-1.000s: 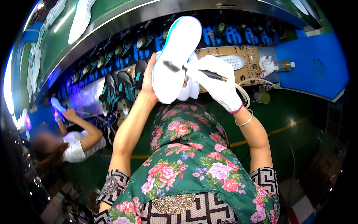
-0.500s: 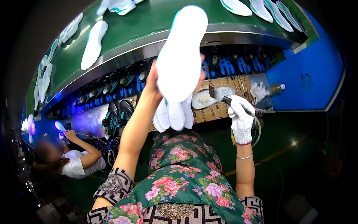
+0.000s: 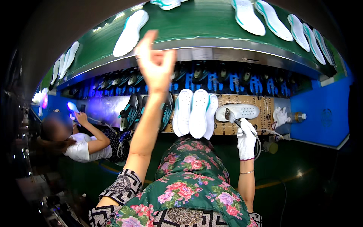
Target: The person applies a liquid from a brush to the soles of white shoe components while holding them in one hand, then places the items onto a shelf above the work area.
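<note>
Bare and blurred by motion, my left hand (image 3: 157, 62) is raised in front of the metal edge of the green belt, its fingers apart and nothing in them. Just beyond it a white shoe sole (image 3: 131, 33) lies on the belt. My right hand (image 3: 246, 140), in a white knit glove, grips a brush (image 3: 231, 116) with a dark handle and a thin tube. The brush's brown bristles touch the left part of a pale sole (image 3: 244, 111) full of small holes, which lies on cardboard. Left of that sole rest several white soles (image 3: 198, 113), side by side.
More white and teal soles (image 3: 274, 20) lie on the green belt (image 3: 196, 22). Below its edge dark shoe uppers (image 3: 199, 73) stand in a row. Black and teal shoes (image 3: 130, 112) are at left, near a seated person (image 3: 85, 145). A crumpled glove (image 3: 280, 116) and a bottle (image 3: 299, 117) stand right.
The large white sole that my left hand held up is out of that hand. My left hand is now open. My right hand keeps the brush at the perforated sole; the view has shifted.
</note>
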Available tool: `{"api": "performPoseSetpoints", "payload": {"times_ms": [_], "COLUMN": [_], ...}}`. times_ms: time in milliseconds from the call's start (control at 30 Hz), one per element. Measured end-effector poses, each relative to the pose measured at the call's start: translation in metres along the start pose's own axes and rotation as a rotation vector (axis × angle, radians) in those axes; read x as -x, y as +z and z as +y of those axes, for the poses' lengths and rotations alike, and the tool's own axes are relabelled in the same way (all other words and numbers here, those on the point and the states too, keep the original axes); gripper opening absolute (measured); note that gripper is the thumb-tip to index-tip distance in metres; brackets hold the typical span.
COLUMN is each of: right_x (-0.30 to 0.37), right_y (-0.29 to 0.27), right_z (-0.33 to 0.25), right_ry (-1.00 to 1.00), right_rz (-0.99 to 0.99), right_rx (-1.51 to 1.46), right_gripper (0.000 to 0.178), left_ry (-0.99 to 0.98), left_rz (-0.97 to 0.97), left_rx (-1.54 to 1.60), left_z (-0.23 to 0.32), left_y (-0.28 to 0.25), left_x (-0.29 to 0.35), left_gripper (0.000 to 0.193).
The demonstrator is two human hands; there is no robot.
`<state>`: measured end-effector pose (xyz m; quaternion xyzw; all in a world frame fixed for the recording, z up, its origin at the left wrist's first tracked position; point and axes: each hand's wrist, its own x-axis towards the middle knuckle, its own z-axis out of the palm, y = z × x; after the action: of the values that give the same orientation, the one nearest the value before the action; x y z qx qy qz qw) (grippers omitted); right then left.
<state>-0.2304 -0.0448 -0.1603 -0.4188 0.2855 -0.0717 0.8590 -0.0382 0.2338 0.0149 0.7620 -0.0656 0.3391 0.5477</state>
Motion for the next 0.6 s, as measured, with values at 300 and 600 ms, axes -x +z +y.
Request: {"api": "performPoseSetpoints", "payload": {"times_ms": [300, 600], "right_x": [-0.024, -0.018], "right_y": [0.030, 0.066], "right_z": [-0.013, -0.058], "right_ry": [0.151, 0.221], "right_rz": [-0.063, -0.285], "right_rx": [-0.117, -0.373], "right_gripper": [0.030, 0.021], "left_ry": [0.010, -0.365], "left_rz": [-0.056, 0.150], "left_rx": [0.102, 0.403], "left_z": [-0.095, -0.032], "left_y": [-0.148, -0.176], "left_x": [-0.033, 0.050], "left_gripper": [0.019, 0.027]}}
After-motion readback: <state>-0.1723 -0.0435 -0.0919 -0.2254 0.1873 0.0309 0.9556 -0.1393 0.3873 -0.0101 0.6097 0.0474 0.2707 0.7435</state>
